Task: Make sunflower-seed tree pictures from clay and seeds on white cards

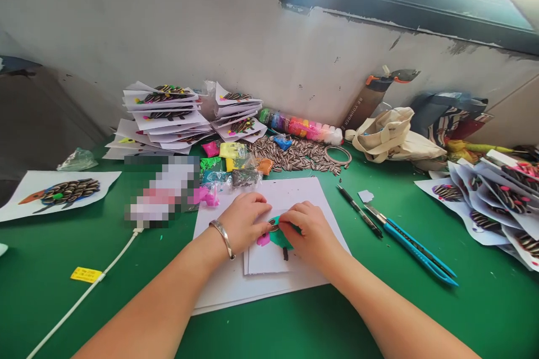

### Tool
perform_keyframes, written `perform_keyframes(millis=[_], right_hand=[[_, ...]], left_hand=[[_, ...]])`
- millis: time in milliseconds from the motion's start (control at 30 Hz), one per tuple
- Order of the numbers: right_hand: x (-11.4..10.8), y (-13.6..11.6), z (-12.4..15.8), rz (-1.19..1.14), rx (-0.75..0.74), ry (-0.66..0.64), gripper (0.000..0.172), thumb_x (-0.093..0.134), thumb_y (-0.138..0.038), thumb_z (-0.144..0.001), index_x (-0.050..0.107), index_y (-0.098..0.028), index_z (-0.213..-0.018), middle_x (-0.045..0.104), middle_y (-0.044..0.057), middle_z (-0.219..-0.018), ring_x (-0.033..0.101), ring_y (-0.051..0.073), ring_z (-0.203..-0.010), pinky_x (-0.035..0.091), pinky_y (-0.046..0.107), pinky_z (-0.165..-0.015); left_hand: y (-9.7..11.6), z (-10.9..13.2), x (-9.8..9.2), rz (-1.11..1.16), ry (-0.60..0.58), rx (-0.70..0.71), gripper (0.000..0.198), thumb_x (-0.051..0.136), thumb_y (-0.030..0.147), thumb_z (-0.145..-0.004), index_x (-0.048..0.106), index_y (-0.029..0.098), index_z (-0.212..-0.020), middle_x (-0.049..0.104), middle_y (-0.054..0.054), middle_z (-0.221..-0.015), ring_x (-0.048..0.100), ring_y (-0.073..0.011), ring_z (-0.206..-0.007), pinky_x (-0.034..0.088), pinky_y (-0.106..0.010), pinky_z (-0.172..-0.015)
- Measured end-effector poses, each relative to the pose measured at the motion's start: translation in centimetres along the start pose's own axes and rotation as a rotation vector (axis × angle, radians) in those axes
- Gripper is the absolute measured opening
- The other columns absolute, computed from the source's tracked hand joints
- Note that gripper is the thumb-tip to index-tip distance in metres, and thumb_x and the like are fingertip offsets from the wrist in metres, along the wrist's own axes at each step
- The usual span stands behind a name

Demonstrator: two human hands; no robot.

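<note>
Behind the hands, on green table: heap of sunflower seeds, clay packets, stacks of finished cards. Off right, pen and blue knife. On small white card: teal clay shape, flat, pink dab at left, dark stem below, upper part hidden by fingers. Left hand and right hand both pinching its top edge.

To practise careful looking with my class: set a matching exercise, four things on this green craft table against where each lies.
Things
1 sunflower seeds
2 blue utility knife
3 yellow sticker
4 teal clay

Places
A between the left hand and right hand
B beside the white cable
C beside the black pen
D in front of the coloured clay row

Pairs: 1-D, 2-C, 3-B, 4-A
</note>
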State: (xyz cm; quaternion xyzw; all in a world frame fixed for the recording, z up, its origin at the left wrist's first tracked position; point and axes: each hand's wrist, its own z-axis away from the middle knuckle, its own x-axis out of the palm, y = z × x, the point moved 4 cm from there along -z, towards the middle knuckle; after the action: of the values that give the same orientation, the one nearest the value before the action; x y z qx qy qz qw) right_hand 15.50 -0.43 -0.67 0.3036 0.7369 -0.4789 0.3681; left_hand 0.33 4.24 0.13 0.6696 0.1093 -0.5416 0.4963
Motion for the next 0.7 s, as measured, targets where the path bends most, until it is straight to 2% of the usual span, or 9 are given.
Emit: perform_keyframes(millis=[167,267,367,467,700], right_hand=[[-2.7,2.8,-2.8,0.086,0.13,0.086,0.016,0.055,-0.017,-0.085,0.07,-0.022,-0.082,0.067,0.002,-0.079,0.056,0.017,-0.081,0.039,0.026,-0.074],[-3.1,4.7,-6.1,0.261,0.194,0.008,0.022,0.051,-0.018,-0.085,0.072,-0.024,-0.087,0.069,0.001,-0.085,0.058,0.017,-0.085,0.04,0.025,-0.073],[-2.6,6.1,-9.3,0.326,0.214,-0.006,0.025,0.048,-0.019,-0.086,0.072,-0.024,-0.092,0.07,0.003,-0.089,0.059,0.019,-0.087,0.039,0.026,-0.074],[-1.5,6.9,-11.5,0.392,0.236,-0.016,0.025,0.049,-0.021,-0.085,0.071,-0.023,-0.094,0.07,0.006,-0.092,0.059,0.022,-0.091,0.038,0.028,-0.075],[-0.5,6.3,-13.2,0.476,0.223,-0.005,0.028,0.046,-0.028,-0.088,0.068,-0.021,-0.103,0.067,0.01,-0.101,0.056,0.025,-0.097,0.036,0.032,-0.078]], left_hand=[[-0.1,0.1,-0.1,0.006,-0.004,0.037,0.029,0.06,0.034,-0.084,0.068,0.016,-0.105,0.057,-0.012,-0.118,0.05,-0.0283,-0.11,0.039,-0.041,-0.098],[-0.4,0.1,0.0,0.012,0.023,0.044,0.024,0.061,0.033,-0.083,0.069,0.018,-0.099,0.058,-0.01,-0.115,0.05,-0.0284,-0.108,0.041,-0.041,-0.096],[-0.8,0.1,0.3,0.031,0.064,0.058,0.021,0.058,0.033,-0.084,0.069,0.02,-0.096,0.06,-0.009,-0.112,0.051,-0.0276,-0.106,0.042,-0.041,-0.094],[-1.0,0.1,0.5,0.043,0.091,0.069,0.021,0.058,0.033,-0.084,0.069,0.02,-0.096,0.06,-0.008,-0.112,0.052,-0.0268,-0.106,0.042,-0.04,-0.094],[-0.6,0.3,0.1,0.045,0.07,0.05,0.019,0.058,0.028,-0.084,0.07,0.018,-0.094,0.06,-0.008,-0.112,0.052,-0.0259,-0.105,0.043,-0.039,-0.094]])
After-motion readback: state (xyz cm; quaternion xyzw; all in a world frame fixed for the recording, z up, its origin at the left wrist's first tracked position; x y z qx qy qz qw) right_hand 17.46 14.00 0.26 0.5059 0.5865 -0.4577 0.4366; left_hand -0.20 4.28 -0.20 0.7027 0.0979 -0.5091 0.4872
